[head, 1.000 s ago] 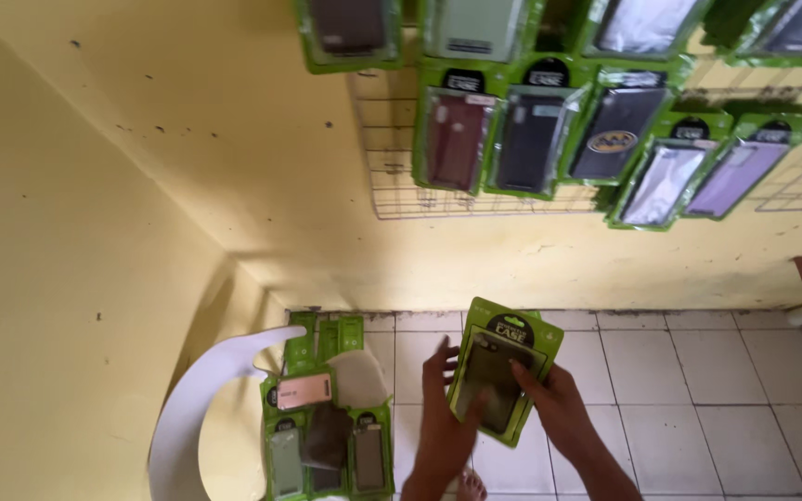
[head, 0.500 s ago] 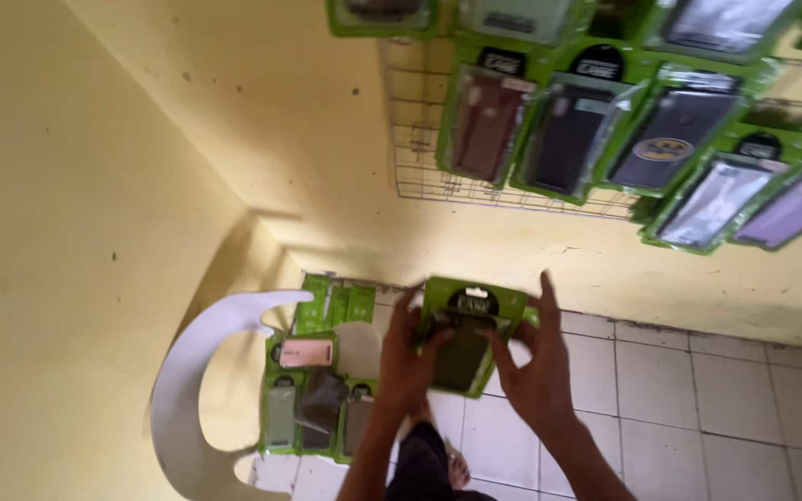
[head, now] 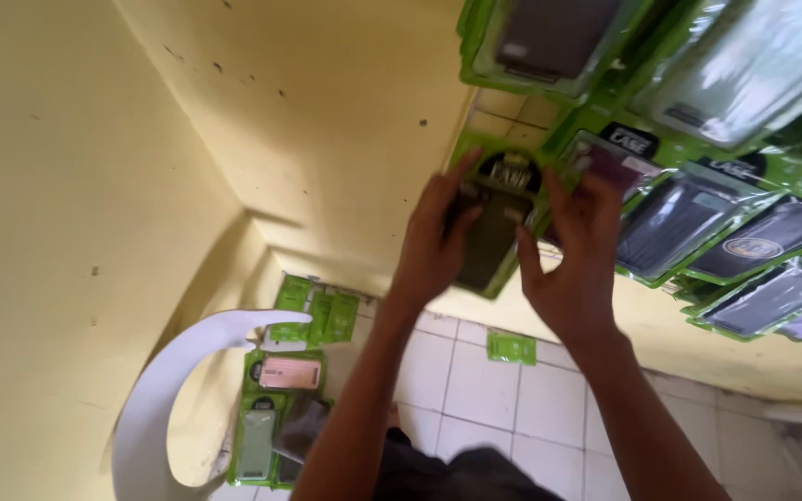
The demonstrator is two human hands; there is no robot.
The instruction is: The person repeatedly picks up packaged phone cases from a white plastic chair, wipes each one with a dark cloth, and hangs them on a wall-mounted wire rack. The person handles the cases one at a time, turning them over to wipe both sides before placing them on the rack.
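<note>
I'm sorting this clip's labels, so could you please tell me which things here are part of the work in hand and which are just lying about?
In hand:
- left hand and right hand, both gripping the green packaged phone case
- wire rack on the wall
- hung cases beside it

Lying about:
- white plastic chair with stacked cases
- small green pack on the floor

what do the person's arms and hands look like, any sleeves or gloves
Both forearms are bare right down to the bottom of the picture, with no sleeve showing. The left hand and right hand wear no gloves. No rings, watch or bands show on the fingers or wrists.
</note>
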